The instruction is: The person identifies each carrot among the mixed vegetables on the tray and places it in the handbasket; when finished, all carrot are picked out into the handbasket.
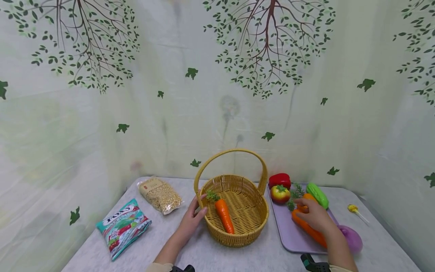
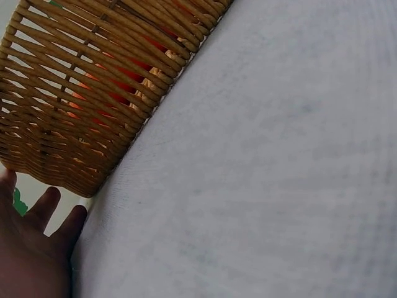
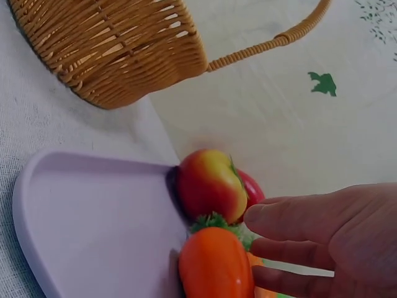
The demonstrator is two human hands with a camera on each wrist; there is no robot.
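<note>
My left hand (image 1: pixel 192 218) is at the left side of the wicker basket (image 1: pixel 237 240), its fingers by the foot of the handle; the left wrist view shows them spread at the weave. A carrot (image 1: pixel 224 216) with a green top lies inside the basket. Over the purple tray (image 1: pixel 289 241), my right hand (image 1: pixel 313 216) reaches to a carrot (image 1: pixel 309 229). In the right wrist view its thumb and fingers are extended beside that carrot (image 3: pixel 214 264), not curled round it. Another carrot (image 1: pixel 308 196) lies behind, partly hidden by the hand.
The tray also bears a red pepper (image 1: pixel 280 180), a red-yellow tomato-like fruit (image 1: pixel 280 194) and a green vegetable (image 1: pixel 317 195). A purple vegetable (image 1: pixel 352 239) and a lollipop (image 1: pixel 354 209) are at the right. Leftward lie a grain bag (image 1: pixel 159 194) and a teal candy bag (image 1: pixel 124 228).
</note>
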